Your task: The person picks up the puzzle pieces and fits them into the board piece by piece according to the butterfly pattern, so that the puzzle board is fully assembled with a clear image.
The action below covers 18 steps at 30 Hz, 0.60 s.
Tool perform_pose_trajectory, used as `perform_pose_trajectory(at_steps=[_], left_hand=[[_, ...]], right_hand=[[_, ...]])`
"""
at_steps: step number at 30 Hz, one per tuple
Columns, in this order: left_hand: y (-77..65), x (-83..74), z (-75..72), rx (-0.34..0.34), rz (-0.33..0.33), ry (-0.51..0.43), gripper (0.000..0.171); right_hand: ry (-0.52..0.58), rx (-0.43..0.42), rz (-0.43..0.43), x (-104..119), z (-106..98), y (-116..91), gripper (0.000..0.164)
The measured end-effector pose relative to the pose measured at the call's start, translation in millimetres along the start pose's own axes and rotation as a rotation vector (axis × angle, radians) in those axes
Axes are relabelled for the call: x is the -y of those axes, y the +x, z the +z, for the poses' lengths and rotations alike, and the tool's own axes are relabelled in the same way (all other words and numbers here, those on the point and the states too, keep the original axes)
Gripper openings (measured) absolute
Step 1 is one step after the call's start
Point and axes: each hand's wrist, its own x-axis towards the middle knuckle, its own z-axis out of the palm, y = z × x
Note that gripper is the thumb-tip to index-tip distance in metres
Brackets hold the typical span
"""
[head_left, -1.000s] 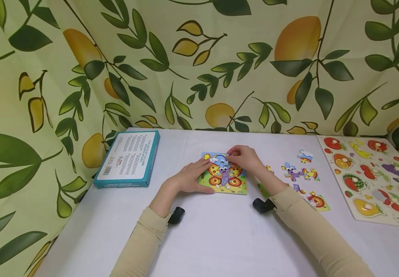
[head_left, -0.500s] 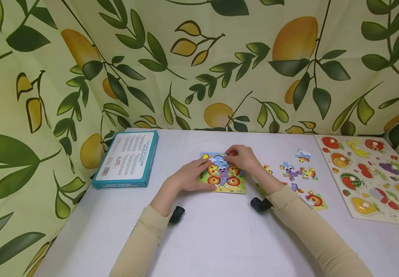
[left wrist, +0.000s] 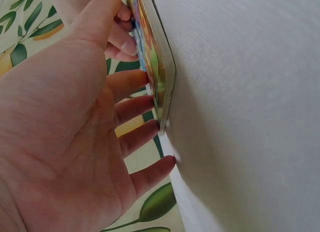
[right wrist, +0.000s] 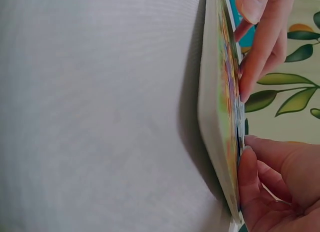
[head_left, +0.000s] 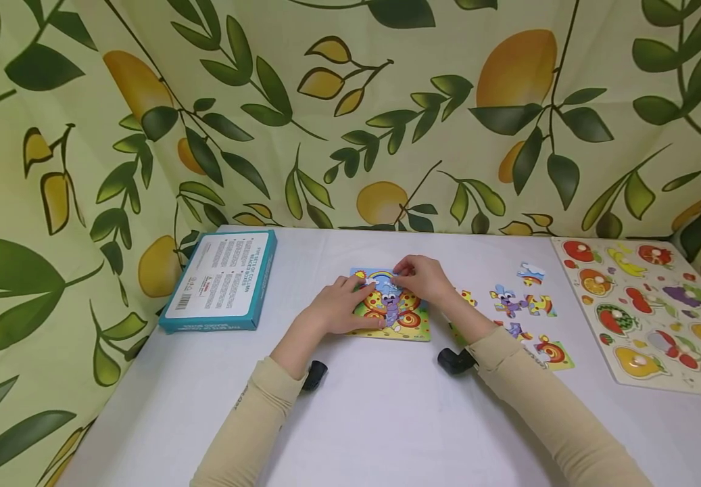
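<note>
Tabletop [head_left: 380, 412] beneath puzzle [head_left: 394, 312], top toward backdrop [head_left: 326, 152]

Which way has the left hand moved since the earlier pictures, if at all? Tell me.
Yes: judged against the teal box in the head view, the left hand has shifted slightly to the right, farther over the puzzle board.

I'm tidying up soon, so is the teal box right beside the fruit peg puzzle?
No, the teal box lies left of the butterfly puzzle, the fruit peg puzzle right of it.
</note>
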Motion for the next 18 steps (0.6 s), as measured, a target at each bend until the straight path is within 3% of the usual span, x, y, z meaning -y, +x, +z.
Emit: perform_pose_trajectory(at_steps=[11, 18], left_hand=[[4.6, -1.0, 2.3, -0.043, 0.040, 0.019, 0.082], [10.3, -4.4, 2.2, -0.003, 0.103, -0.128, 0.081]], right_hand=[[0.018, 0.007, -0.003, -2, 2, 2, 0.020], [0.036, 0.044, -0.039, -6, -1, 1, 0.016]])
